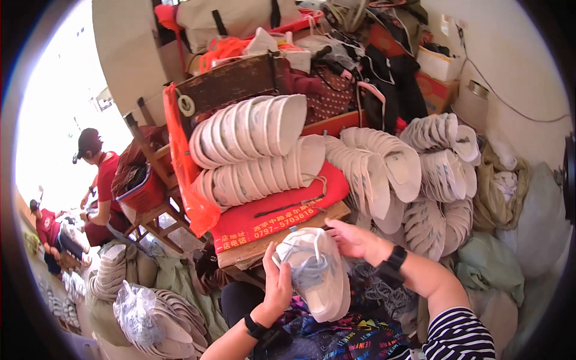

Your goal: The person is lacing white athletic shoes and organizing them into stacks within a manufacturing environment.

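Observation:
A pale grey-white shoe upper, toe toward me, rests over my lap, with loose blue-grey laces bunched across its front. Against its left side my left hand is closed, the fingers along the edge. My right hand is at its upper right edge with thumb and fingers bent together; what they pinch, if anything, is too small to make out. Just beyond stands a wooden bench with a red printed cushion. A dark thin cord lies on that cushion.
Two rows of nested shoe uppers lie on the cushion; several more stacks stand to the right. A red plastic bag hangs at the bench's left. Bundled uppers sit lower left. Two other people sit farther left.

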### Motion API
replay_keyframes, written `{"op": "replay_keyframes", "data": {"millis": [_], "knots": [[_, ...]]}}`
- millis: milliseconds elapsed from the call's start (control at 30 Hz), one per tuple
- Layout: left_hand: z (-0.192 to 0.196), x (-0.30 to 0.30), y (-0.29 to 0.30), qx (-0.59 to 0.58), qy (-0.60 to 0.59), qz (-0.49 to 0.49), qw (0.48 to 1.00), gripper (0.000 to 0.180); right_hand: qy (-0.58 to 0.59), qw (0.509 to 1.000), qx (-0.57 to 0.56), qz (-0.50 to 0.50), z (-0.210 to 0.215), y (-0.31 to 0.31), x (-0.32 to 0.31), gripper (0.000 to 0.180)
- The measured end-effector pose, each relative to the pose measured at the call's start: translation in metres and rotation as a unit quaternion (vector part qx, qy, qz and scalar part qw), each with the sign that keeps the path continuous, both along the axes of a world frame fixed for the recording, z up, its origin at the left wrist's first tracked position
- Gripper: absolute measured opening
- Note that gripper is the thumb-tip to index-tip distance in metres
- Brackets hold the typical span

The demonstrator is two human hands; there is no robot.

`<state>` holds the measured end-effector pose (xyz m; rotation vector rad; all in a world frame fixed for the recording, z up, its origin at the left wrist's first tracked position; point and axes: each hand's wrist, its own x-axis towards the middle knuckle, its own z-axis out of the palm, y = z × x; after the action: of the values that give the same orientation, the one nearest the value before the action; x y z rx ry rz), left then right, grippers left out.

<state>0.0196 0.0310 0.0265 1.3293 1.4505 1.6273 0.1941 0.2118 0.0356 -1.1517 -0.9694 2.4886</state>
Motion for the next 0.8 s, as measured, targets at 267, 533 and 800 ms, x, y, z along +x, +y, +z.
{"op": "replay_keyframes", "data": {"millis": [267, 533, 800], "knots": [[0.055, -0.006, -0.012, 0.101, 0.107, -0.163, 0.976, 0.068, 0.196, 0.976, -0.026, 0.09, 0.07, -0.071, 0.047, 0.066], [0.017, -0.058, -0.037, 0.005, 0.086, 0.103, 0.991, 0.016, 0.308, 0.863, 0.399, -0.02, 0.141, -0.057, 0.084, 0.077], [0.056, -0.061, -0.013, -0.061, 0.253, 0.098, 0.961, 0.015, 0.263, 0.798, 0.514, -0.172, 0.211, -0.028, 0.091, 0.062]]}}
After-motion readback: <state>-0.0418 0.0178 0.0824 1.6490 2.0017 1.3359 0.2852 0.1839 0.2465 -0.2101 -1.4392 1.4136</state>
